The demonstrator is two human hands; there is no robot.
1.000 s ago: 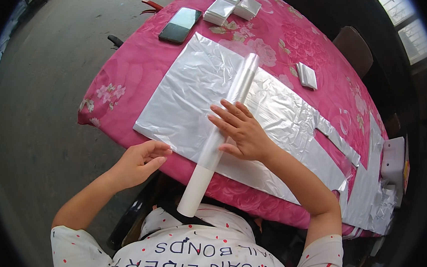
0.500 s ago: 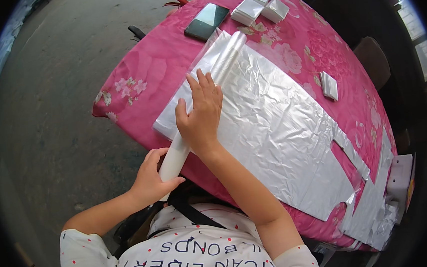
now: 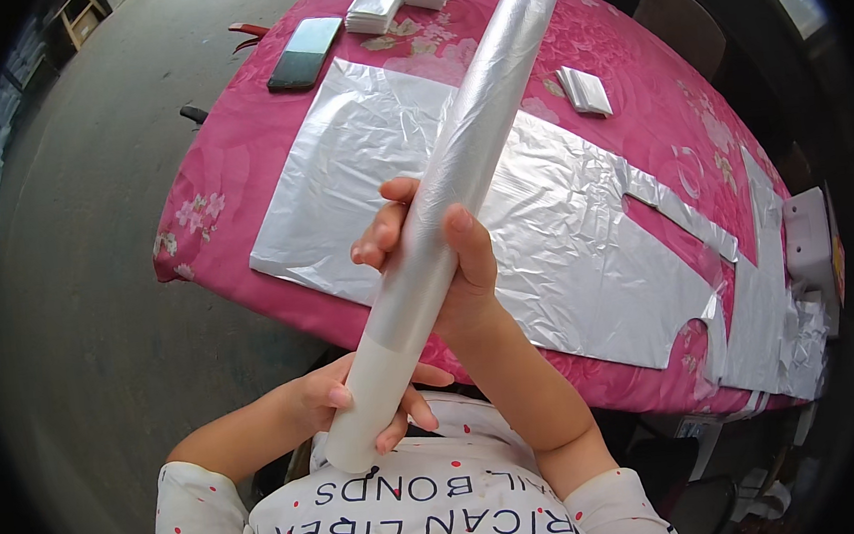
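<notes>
A long white tube wound with clear plastic film, a film roll [image 3: 476, 128], slants up over the table in both my hands. Near its bare lower end, my left hand [image 3: 377, 399] curls around it. My right hand [image 3: 436, 251] wraps it from beneath at the middle, thumb on one side and fingertips on the other. Under the roll lies a flat stack of silvery plastic bags [image 3: 578, 275] with cut-out handles toward the right. The roll hides part of the stack.
A pink flowered cloth covers the table [image 3: 227, 152]. On it lie a phone [image 3: 305, 53], small folded white packets [image 3: 376, 5] and another packet [image 3: 584, 91]. More silvery plastic [image 3: 758, 291] and a white box [image 3: 807, 232] sit at the right edge. A chair [image 3: 681, 21] stands beyond.
The film roll has come up off the bag stack and toward me. My right hand has gone from lying flat on top of it to gripping it from beneath.
</notes>
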